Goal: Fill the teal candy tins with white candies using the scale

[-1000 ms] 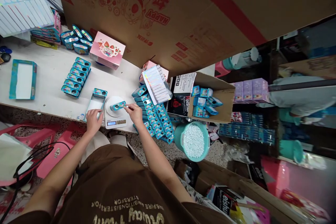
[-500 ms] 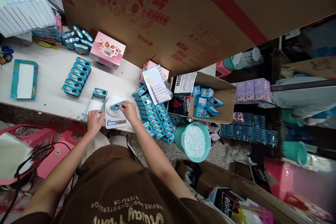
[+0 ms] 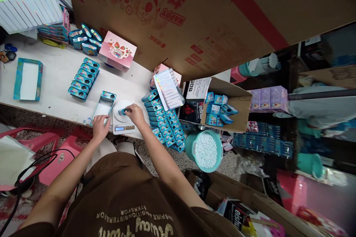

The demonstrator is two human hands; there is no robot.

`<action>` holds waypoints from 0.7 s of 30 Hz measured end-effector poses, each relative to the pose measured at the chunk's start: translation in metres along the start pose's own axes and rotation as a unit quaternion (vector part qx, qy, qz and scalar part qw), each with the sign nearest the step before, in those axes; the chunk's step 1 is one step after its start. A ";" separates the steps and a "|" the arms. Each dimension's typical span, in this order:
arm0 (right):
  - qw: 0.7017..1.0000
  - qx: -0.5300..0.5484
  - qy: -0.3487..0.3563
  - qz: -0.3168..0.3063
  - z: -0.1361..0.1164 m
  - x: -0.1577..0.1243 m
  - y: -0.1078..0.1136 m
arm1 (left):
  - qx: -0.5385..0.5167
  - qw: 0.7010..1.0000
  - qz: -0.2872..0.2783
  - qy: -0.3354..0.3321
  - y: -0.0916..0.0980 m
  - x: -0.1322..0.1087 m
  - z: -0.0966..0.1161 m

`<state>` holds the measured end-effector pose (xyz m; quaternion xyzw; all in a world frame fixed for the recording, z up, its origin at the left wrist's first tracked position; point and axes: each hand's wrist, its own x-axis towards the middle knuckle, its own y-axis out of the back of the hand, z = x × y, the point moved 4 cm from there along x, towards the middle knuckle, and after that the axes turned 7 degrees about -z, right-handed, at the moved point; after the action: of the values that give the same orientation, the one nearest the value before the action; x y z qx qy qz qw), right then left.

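Note:
A small blue box (image 3: pixel 121 112) is pinched in my right hand (image 3: pixel 135 114), over the round white plate of the digital scale (image 3: pixel 124 127). The scale's display is lit, but I cannot read it. My left hand (image 3: pixel 100 127) rests at the near end of a shallow open blue tray (image 3: pixel 98 112), fingers bent over its edge. At the far end of that tray stands one small blue box (image 3: pixel 108 96). Right of the scale, many more blue boxes (image 3: pixel 164 118) stand in packed rows.
A filled blue tray (image 3: pixel 85 77) and an unfilled one (image 3: pixel 41 81) lie leftward. A pink strawberry carton (image 3: pixel 118 50) stands behind. To the right are an open cardboard box (image 3: pixel 241 118) of blue boxes and a turquoise bucket (image 3: pixel 190 148) of white pellets. Pink stools (image 3: pixel 59 163) stand left.
The blue box in my right hand has turned and shifted slightly on the scale plate. My left hand stays at the tray. The whole view has shifted a little.

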<state>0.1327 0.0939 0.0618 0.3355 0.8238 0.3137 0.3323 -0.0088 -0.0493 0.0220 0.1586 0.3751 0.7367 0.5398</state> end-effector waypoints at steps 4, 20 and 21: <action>1.000 0.010 -0.003 0.024 0.002 -0.008 0.005 | 0.002 1.000 0.002 -0.006 0.000 0.001 0.000; 0.948 0.148 -0.139 0.247 0.088 -0.140 0.026 | 0.102 0.985 -0.032 -0.133 -0.019 0.049 0.080; 0.946 0.154 -0.142 0.247 0.091 -0.146 0.023 | 0.126 0.981 -0.055 -0.138 -0.027 0.053 0.089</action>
<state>0.2908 0.0227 0.0751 0.6165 0.6980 0.2041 0.3017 0.0468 0.0368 0.0523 0.3051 0.3948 0.6239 0.6015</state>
